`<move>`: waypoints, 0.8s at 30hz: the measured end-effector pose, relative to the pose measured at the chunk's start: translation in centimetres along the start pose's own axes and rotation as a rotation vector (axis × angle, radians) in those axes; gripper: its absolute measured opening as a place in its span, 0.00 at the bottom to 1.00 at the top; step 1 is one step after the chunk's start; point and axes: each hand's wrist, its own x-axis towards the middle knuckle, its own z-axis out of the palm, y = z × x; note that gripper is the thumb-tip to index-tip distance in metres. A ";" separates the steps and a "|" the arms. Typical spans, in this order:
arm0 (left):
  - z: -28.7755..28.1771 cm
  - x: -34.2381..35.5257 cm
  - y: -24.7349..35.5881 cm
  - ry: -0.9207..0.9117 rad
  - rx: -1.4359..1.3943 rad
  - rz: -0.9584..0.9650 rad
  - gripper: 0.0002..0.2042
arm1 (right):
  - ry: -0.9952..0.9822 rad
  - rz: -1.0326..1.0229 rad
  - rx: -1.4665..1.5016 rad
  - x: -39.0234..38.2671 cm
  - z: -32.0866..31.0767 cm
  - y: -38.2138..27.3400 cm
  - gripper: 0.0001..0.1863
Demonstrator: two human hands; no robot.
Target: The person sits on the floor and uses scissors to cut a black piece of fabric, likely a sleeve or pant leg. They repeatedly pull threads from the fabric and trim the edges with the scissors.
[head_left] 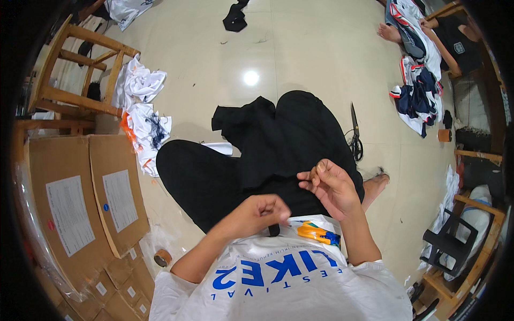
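Note:
My left hand hovers over my lap with its fingers curled together, a little smeared by motion. To its right and slightly farther out, my right hand is raised with thumb and fingertips pinched. Whatever sits between the fingers of either hand is too small to make out. Beneath and beyond them a black cloth garment lies across my crossed legs, hard to tell apart from my black trousers. Just past my right knee, black-handled scissors rest on the tiled floor, blades pointing away.
Cardboard boxes are stacked at left, below a wooden stool and white cloth pieces. A black scrap lies far ahead. At far right, another person handles white and navy garments. A brown tape roll lies near left.

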 end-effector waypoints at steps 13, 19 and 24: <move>-18.7 22.0 10.5 0.614 1.315 0.026 0.28 | 0.000 -0.045 -0.066 -1.7 -0.1 2.2 0.08; -19.4 17.2 11.1 0.209 1.088 -0.098 0.26 | 0.045 -0.317 0.007 -1.3 -2.9 0.1 0.06; -17.9 7.3 10.7 0.760 0.557 0.486 0.29 | -0.065 -0.326 0.279 -2.0 -5.5 -2.3 0.05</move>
